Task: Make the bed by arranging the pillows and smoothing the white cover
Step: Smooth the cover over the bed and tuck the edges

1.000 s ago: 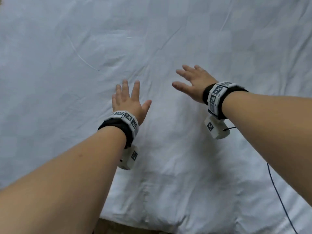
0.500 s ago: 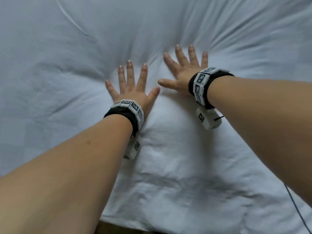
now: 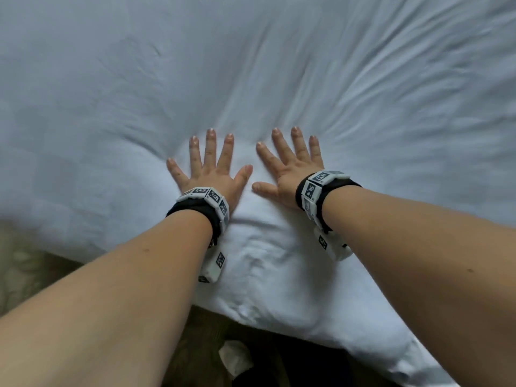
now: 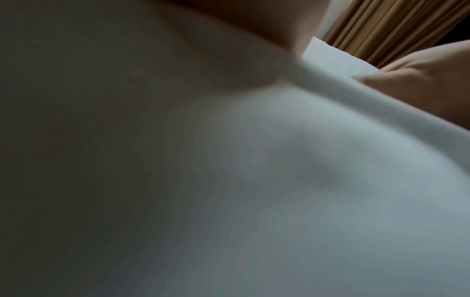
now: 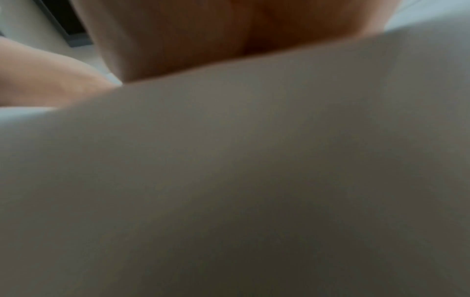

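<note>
The white cover (image 3: pixel 279 65) fills most of the head view, with creases fanning out from my hands. My left hand (image 3: pixel 210 166) lies flat on it with fingers spread, pressing down. Just to its right, my right hand (image 3: pixel 290 160) presses flat too, thumb pointing toward the left thumb. Both sink into a soft bulge of the cover (image 3: pixel 268 247) near the bed's front edge. No pillow shows in any view. Both wrist views are dim and blurred, showing only white cover (image 4: pixel 330 180) and cover (image 5: pixel 229 180) close under the palms.
The bed's front edge (image 3: pixel 251 319) runs across the lower part of the head view, with patterned carpet (image 3: pixel 28 275) below it. A crumpled white item (image 3: pixel 236 358) lies on the dark floor by the bed. Tan curtains (image 4: pixel 381 30) show in the left wrist view.
Both hands dropped from hovering onto the cover and now press flat, sliding back toward the bed's front edge. The bed edge and floor have come into view.
</note>
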`<state>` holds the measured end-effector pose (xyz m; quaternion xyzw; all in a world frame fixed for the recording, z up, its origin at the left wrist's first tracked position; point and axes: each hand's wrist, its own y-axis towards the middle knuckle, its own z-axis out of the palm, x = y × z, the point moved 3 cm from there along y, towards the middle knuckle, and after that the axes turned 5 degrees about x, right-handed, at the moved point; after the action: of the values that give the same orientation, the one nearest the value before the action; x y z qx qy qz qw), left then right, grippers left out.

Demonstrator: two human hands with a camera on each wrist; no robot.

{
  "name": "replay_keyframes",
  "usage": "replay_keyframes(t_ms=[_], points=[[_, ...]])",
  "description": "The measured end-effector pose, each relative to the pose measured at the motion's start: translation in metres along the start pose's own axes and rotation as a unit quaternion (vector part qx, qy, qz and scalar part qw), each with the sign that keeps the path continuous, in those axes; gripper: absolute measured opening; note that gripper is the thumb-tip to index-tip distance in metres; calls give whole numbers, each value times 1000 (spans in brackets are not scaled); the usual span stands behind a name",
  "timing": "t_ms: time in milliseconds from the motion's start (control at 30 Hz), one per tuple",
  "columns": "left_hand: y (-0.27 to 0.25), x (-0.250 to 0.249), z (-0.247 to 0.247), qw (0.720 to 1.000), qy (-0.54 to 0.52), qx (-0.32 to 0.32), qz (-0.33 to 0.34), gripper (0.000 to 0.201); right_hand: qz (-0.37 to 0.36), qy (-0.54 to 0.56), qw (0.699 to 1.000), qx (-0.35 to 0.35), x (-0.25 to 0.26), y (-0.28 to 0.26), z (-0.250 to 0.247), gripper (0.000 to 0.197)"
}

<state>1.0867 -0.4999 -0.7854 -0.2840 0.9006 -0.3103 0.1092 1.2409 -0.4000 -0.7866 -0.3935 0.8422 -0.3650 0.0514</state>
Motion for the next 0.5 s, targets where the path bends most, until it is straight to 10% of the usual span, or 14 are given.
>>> replay_keyframes(t_ms=[367,500], points=[[-172,154,152,991,-97,75,-62,85,-94,-90,990,47,180,-122,171,75],[-221,193,143,973,-129,157,-106,75,-176,-69,941,282,238,-159,196,57]])
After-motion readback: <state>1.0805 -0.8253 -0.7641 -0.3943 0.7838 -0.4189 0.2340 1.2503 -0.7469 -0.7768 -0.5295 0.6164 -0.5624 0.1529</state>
